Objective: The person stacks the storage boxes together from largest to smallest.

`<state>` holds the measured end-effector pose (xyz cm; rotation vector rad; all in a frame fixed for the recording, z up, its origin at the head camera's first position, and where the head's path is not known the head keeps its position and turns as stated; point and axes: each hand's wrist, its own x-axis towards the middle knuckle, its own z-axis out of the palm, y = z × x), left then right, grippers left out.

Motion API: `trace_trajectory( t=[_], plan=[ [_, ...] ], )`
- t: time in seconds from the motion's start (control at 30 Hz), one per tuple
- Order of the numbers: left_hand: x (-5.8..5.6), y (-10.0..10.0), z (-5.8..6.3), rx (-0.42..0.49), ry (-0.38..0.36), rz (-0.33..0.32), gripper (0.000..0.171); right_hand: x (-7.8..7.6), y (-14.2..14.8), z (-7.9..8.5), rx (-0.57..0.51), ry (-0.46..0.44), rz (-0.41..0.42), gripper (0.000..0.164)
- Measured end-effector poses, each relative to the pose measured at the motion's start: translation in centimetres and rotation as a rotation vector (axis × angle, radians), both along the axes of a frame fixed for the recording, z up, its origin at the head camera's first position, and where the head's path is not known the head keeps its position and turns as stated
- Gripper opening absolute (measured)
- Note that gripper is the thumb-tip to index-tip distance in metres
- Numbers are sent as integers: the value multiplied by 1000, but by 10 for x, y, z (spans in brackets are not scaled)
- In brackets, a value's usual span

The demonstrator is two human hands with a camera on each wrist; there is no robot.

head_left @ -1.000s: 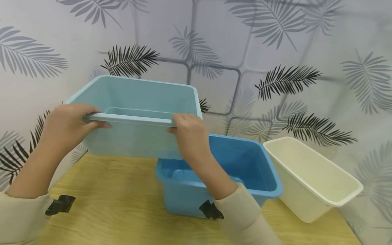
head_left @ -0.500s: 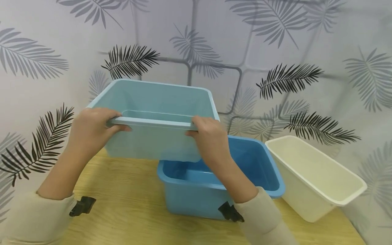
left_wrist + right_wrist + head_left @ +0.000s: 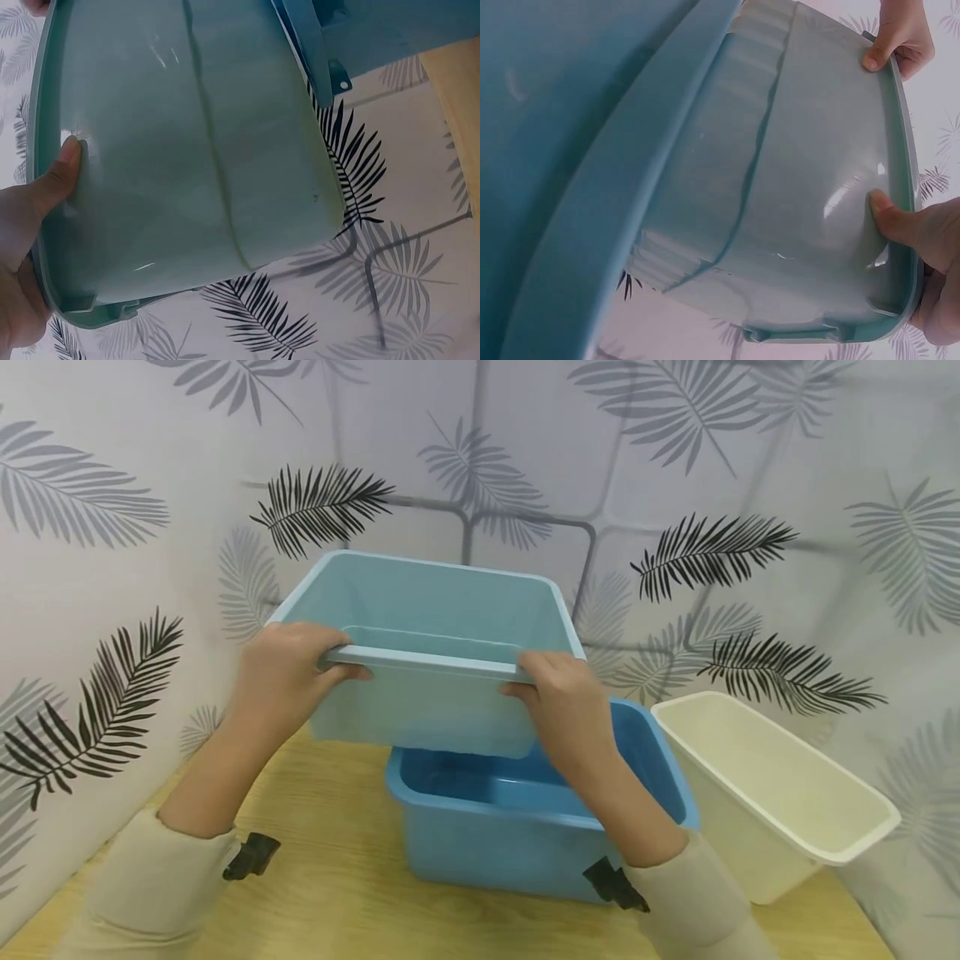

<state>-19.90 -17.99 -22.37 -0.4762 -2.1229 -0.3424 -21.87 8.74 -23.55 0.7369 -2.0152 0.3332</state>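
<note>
- A person's left hand (image 3: 288,664) grips the near rim of a pale teal, rectangular plastic bin (image 3: 427,702) close to its left end, fingers curled over the lip and thumb (image 3: 64,172) pressed to the outer wall below.
- The right hand (image 3: 566,702) mirrors that hold near the right end of the same rim, its fingers also closed on the lip and its thumb (image 3: 892,217) lying against the outside.
- Held above the table (image 3: 330,877), the pale teal bin hangs over the far left part of a larger-looking bright blue, rectangular plastic bin (image 3: 502,852); whether the two touch cannot be told.
- To the right, a cream, narrow rectangular plastic bin (image 3: 738,835) stands just beside the blue one, before a wall covering (image 3: 540,443) printed with grey and black leaves.
- The teal bin looks thin-walled, so it is probably light for two hands and fairly stiff, with perhaps a little flex along its long side.
- Its glossy walls may prove slippery and seem unlikely to break easily; the rolled rim appears the surest hold, with hands spread toward the corners to keep the far side from dipping.
</note>
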Motion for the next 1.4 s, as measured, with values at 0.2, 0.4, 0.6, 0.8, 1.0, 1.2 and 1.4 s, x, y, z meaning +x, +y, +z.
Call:
trace_trajectory(
  t=[0.2, 0.4, 0.6, 0.8, 1.0, 1.2, 1.4],
  plan=[
    [-2, 16, 0, -1, -37, 13, 28, 2, 17, 1, 5, 23, 1, 26],
    [-2, 32, -3, -10, -7, -18, 29, 4, 34, -1, 4, 45, -11, 29],
    [-3, 47, -6, -23, 38, -30, 31, 8, 48, -1, -2, 102, -24, 30],
    [1, 62, -6, -25, 33, -22, 31, 18, 62, -1, 12, 117, -32, 28],
    [1, 77, -7, -28, 61, -50, 33, 24, 77, -3, 18, 125, -53, 26],
    [2, 89, -8, -20, 59, -64, 33, 27, 90, -1, 47, 123, -61, 27],
    [4, 101, -11, -12, 51, -52, 31, 28, 102, -2, 45, 128, -52, 27]
  ],
)
